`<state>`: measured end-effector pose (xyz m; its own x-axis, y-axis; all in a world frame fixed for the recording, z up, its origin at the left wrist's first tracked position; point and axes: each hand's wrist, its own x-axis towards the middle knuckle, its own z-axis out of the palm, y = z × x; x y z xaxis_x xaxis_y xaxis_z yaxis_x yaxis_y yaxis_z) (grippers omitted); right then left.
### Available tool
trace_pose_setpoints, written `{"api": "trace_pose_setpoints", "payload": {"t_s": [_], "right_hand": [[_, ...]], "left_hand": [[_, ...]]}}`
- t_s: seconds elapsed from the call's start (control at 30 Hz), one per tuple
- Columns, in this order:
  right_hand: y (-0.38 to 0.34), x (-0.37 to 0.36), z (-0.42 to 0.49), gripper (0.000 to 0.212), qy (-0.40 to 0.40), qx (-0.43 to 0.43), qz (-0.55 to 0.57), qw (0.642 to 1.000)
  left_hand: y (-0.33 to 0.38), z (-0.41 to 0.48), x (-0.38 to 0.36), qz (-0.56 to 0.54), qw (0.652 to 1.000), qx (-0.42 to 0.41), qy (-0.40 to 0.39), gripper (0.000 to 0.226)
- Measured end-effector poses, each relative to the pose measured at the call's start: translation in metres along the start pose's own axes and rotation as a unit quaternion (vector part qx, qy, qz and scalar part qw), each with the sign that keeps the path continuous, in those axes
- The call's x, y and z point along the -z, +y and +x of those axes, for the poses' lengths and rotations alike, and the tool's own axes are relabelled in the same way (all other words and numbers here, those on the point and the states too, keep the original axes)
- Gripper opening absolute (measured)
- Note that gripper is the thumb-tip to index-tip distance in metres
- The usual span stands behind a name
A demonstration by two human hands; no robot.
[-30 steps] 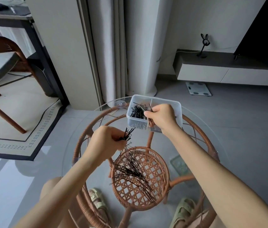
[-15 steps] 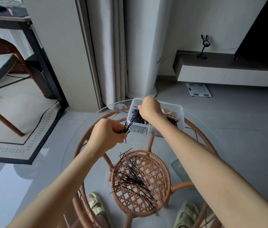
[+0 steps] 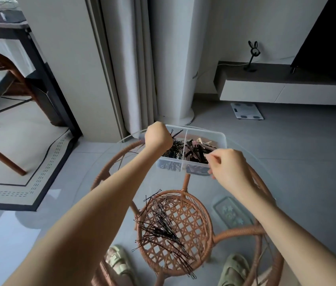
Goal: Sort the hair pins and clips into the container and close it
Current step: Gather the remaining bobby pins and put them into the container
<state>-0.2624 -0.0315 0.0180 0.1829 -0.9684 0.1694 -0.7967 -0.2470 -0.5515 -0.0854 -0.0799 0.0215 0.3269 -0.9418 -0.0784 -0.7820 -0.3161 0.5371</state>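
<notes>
A clear two-compartment container (image 3: 223,138) stands at the far side of the round glass table (image 3: 92,205). Its left compartment holds black hair pins (image 3: 174,150) and its right one holds brown and beige clips (image 3: 198,149). My left hand (image 3: 157,137) is a fist over the left compartment, shut on a small bunch of black pins whose ends stick out to the right. My right hand (image 3: 229,168) hovers at the container's front right corner, fingers curled, with nothing visible in it. A loose pile of black pins (image 3: 163,223) lies on the glass near me.
A clear lid (image 3: 232,213) lies on the glass to the right of the pile. The rattan table frame (image 3: 211,234) and my sandalled feet (image 3: 117,263) show through the glass. A chair stands far left; a low cabinet and a floor scale lie far right.
My left hand has carried its bunch of pins from above the pile up to the container's left compartment. My right hand has drawn back out of the container to its front right corner.
</notes>
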Motion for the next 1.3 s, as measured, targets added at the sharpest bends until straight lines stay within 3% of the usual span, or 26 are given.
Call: {"api": "trace_pose_setpoints", "payload": {"t_s": [0.13,0.23,0.3,0.47,0.53,0.63,0.73,0.83,0.93,1.03,1.13,1.2,1.3], "right_hand": [[0.009,-0.006,-0.008,0.028,-0.014,0.007,-0.006,1.000],[0.012,-0.011,-0.013,0.023,-0.022,0.019,-0.015,0.999],[0.013,-0.013,-0.018,0.020,-0.028,0.026,-0.013,0.999],[0.018,-0.031,-0.037,0.021,-0.081,0.036,-0.022,0.996],[0.019,-0.046,-0.040,0.020,-0.113,0.024,-0.032,0.993],[0.011,-0.074,-0.036,0.028,-0.157,0.008,-0.054,0.986],[-0.007,-0.097,-0.035,0.035,-0.160,0.034,-0.080,0.983],[-0.023,-0.107,-0.039,0.029,-0.158,0.078,-0.084,0.981],[-0.026,-0.105,-0.054,0.025,-0.192,0.108,-0.082,0.972],[-0.021,-0.092,-0.076,0.025,-0.233,0.123,-0.064,0.963],[-0.011,-0.072,-0.094,0.025,-0.235,0.122,-0.019,0.964],[0.002,-0.055,-0.105,0.031,-0.223,0.115,-0.013,0.968],[0.028,-0.033,-0.130,0.071,-0.245,0.038,-0.060,0.967]], "left_hand": [[0.006,0.006,-0.010,0.046,0.999,0.004,-0.020,0.010],[0.010,0.004,0.000,0.094,0.991,-0.035,-0.086,0.029],[0.008,-0.001,0.011,0.076,0.989,-0.064,-0.107,0.019],[-0.030,-0.041,0.023,0.039,0.995,-0.095,0.011,0.024],[-0.053,-0.066,0.012,0.071,0.990,-0.119,-0.007,0.024],[-0.086,-0.090,-0.018,0.092,0.990,-0.088,-0.056,0.025],[-0.100,-0.106,-0.039,0.117,0.991,-0.061,-0.031,0.030],[-0.099,-0.119,-0.047,0.092,0.992,-0.084,-0.024,0.034],[-0.098,-0.134,-0.044,0.056,0.990,-0.106,-0.068,0.047],[-0.103,-0.154,-0.040,0.036,0.984,-0.132,-0.118,0.045],[-0.112,-0.173,-0.034,0.015,0.983,-0.148,-0.106,0.038],[-0.122,-0.182,-0.026,0.037,0.988,-0.133,-0.066,0.033],[-0.140,-0.198,-0.019,0.104,0.989,-0.073,-0.068,0.057]]}}
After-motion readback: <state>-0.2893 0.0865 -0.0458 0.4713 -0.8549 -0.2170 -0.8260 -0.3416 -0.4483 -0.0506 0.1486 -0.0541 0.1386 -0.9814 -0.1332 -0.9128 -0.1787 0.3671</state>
